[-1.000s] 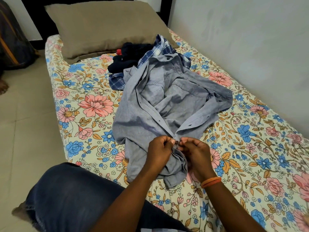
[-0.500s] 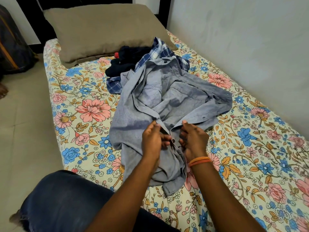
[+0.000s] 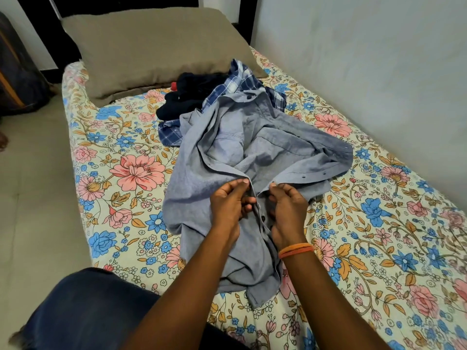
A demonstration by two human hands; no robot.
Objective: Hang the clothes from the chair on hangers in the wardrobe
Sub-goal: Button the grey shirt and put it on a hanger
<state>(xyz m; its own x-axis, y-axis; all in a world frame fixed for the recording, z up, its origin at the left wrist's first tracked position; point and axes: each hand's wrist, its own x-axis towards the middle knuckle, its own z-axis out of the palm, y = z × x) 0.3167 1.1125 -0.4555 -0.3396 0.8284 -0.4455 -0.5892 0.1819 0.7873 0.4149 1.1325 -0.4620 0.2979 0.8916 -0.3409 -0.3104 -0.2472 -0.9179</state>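
head view, grey shirt [image 3: 252, 157] spread on floral bedsheet [image 3: 121, 173], left hand [image 3: 228, 203] and right hand [image 3: 286, 209] each pinching its button placket, plaid shirt [image 3: 235, 87] behind it

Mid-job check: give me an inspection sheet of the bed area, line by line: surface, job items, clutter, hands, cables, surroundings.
Surface: floral bedsheet on a bed, lightly wrinkled.
Job's things: grey-blue shirt spread open on the sheet, lower placket closed; blue checked shirt and dark garment heaped behind it. No hanger or wardrobe seen.
Clutter: brown pillow at the head of the bed.
Grippers: left hand and right hand each pinch a placket edge at mid-shirt; orange bands on the right wrist.
Cables: nothing seen.
Surroundings: wall along the right, tiled floor on the left.
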